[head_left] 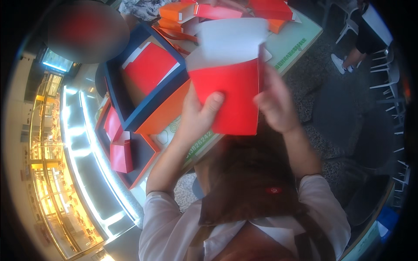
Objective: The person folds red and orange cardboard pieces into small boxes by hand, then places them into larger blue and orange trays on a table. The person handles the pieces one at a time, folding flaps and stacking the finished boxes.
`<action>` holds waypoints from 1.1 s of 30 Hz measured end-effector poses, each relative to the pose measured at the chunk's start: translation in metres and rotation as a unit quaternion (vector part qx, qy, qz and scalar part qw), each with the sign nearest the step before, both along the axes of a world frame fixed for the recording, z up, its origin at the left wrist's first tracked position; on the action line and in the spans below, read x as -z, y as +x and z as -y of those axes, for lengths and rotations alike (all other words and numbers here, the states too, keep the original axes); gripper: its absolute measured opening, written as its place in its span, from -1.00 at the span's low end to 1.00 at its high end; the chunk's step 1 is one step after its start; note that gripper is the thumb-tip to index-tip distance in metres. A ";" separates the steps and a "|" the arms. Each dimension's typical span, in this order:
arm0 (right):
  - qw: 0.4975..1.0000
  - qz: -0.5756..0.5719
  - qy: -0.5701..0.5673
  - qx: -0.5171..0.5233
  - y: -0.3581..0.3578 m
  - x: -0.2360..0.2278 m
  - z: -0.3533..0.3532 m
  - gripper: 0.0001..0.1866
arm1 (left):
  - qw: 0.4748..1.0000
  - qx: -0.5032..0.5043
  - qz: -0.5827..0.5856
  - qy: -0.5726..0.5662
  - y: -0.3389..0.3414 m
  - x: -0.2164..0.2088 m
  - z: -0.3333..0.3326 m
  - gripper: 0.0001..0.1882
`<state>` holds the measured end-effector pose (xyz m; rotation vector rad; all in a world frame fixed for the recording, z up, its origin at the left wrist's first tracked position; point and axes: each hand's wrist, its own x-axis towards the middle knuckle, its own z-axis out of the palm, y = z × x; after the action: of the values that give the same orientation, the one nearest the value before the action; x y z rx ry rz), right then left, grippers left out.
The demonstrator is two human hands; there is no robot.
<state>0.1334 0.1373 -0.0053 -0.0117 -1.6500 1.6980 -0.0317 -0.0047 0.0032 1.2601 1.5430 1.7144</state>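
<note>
Upright in front of me is a red cardboard box (230,93) with a white inner flap (233,39) standing up at its top. My left hand (198,111) grips its left side, thumb across the red front and the other fingers hidden behind. At the right edge is my right hand (278,104), slightly blurred; its thumb and fingers close on the side panel. To the left, a dark blue box tray (124,102) holds a red flat piece (152,67) with white edges. Below it, an orange-edged box (150,163) contains pink folded cartons (121,156).
Orange and red cartons (177,12) are heaped along the far side of the pale green table (300,32). Another person (87,32) is at the far left, beyond the blue tray. A lit glass display counter (82,143) runs down the left; chairs (387,78) line the right.
</note>
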 end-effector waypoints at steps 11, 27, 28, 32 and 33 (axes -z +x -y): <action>0.999 0.012 0.043 0.027 -0.021 0.001 0.007 -0.38 | 0.999 -0.016 -0.005 0.046 -0.002 -0.002 0.002 -0.17; 0.998 0.051 0.021 -0.002 -0.036 0.009 0.028 -0.49 | 0.981 -0.146 0.092 0.090 -0.014 0.004 0.014 -0.63; 0.999 0.047 0.021 -0.003 -0.037 0.011 0.034 -0.48 | 0.976 -0.160 0.105 0.105 -0.015 0.003 0.022 -0.56; 0.998 0.061 0.015 -0.021 -0.040 0.033 0.055 -0.44 | 0.976 -0.210 0.035 0.046 -0.013 0.008 0.054 -0.30; 0.997 0.075 0.016 -0.027 -0.041 0.038 0.057 -0.43 | 0.973 -0.225 0.030 0.041 -0.009 0.016 0.058 -0.30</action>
<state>0.0924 0.0800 -0.0432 -0.0816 -1.8019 1.7465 -0.0408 -0.0622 -0.0129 0.9290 1.8413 2.0893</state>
